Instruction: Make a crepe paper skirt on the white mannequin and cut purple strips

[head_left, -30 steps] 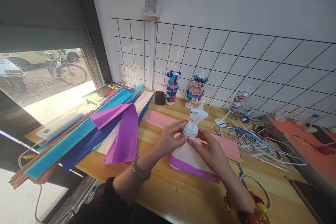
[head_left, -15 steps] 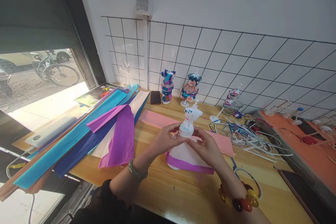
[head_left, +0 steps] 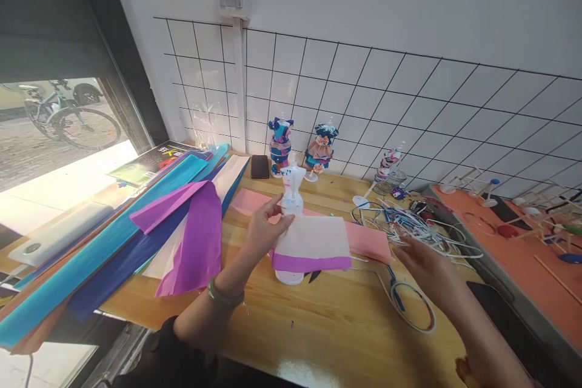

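Note:
A small white dress-form mannequin [head_left: 293,179] stands upright on a round base on the table. A white crepe paper piece [head_left: 318,235] with a purple lower band hangs across its waist and spreads out to the right. My left hand [head_left: 268,225] is closed at the waist, thumb in front, pinching the paper's upper left edge against the form. Away to the right, my right hand [head_left: 427,264] reaches over the table with its fingers stretched out and nothing visible in them. It is near a tangle of white and blue strips [head_left: 418,224]; its fingertips are partly blurred.
Long crepe paper strips [head_left: 104,239] in blue, purple and brown lie at the left. A pink strip [head_left: 370,241] is behind the mannequin. Dressed mannequins [head_left: 280,145] and a phone [head_left: 259,167] stand or lie along the wall. An orange board [head_left: 500,224] holds wooden models.
My right hand has let go of the paper at the waist and moved right, toward the strips. My left hand stays on the paper. The view has shifted slightly.

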A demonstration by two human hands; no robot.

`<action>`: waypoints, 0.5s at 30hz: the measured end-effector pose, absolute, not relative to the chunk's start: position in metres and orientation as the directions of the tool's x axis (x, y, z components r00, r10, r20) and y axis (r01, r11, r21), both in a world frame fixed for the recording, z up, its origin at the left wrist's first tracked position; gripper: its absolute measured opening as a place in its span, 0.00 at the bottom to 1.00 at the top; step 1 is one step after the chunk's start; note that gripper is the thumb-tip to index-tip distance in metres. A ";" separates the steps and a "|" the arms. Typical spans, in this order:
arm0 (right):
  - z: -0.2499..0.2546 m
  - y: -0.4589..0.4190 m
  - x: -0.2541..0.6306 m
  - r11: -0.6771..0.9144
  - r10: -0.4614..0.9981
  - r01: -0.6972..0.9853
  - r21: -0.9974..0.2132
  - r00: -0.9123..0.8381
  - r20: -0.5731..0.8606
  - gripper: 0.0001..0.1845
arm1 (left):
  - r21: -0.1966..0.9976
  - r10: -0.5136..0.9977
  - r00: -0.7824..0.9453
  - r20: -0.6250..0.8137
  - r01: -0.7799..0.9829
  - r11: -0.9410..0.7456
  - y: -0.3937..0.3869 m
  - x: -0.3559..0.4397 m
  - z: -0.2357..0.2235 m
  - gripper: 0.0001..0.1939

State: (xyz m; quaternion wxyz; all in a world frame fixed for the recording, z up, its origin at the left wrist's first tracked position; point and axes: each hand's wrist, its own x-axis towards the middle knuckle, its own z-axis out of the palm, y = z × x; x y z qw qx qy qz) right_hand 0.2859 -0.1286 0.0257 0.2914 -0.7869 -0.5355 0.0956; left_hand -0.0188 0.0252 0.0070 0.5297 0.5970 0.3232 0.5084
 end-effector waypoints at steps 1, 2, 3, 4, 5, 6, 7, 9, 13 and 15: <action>0.017 -0.142 0.293 -0.324 0.895 0.807 -0.494 0.430 0.116 0.26 | 0.960 0.927 0.273 0.256 -0.184 -0.211 0.028 -0.019 0.007 0.28; 0.008 -0.154 0.296 -0.389 0.887 0.816 -0.428 0.457 0.064 0.24 | 0.957 0.930 0.272 0.246 -0.218 -0.190 0.030 -0.019 0.007 0.25; 0.000 -0.165 0.296 -0.419 0.886 0.827 -0.375 0.462 0.030 0.23 | 0.953 0.935 0.266 0.234 -0.253 -0.167 0.032 -0.020 0.008 0.23; -0.007 -0.175 0.292 -0.436 0.885 0.837 -0.329 0.466 0.013 0.22 | 0.947 0.943 0.252 0.218 -0.287 -0.142 0.034 -0.021 0.009 0.21; -0.013 -0.182 0.287 -0.450 0.881 0.846 -0.286 0.472 0.012 0.21 | 0.940 0.954 0.229 0.194 -0.322 -0.114 0.035 -0.022 0.011 0.20; -0.018 -0.187 0.279 -0.440 0.888 0.860 -0.257 0.460 0.020 0.19 | 0.930 0.964 0.204 0.169 -0.356 -0.088 0.037 -0.023 0.013 0.19; -0.020 -0.189 0.271 -0.407 0.902 0.882 -0.237 0.428 0.046 0.18 | 0.920 0.972 0.185 0.144 -0.388 -0.063 0.038 -0.024 0.016 0.19; -0.020 -0.182 0.253 -0.273 0.941 0.936 -0.220 0.308 0.142 0.17 | 0.898 0.980 0.171 0.104 -0.439 -0.018 0.040 -0.027 0.021 0.19; -0.011 -0.134 0.228 0.094 0.968 0.975 -0.202 -0.042 0.248 0.18 | 0.872 0.977 0.208 0.053 -0.486 0.056 0.039 -0.028 0.032 0.19; -0.008 -0.103 0.218 0.271 0.945 0.939 -0.213 -0.217 0.244 0.20 | 0.873 0.971 0.233 0.051 -0.483 0.070 0.038 -0.028 0.037 0.19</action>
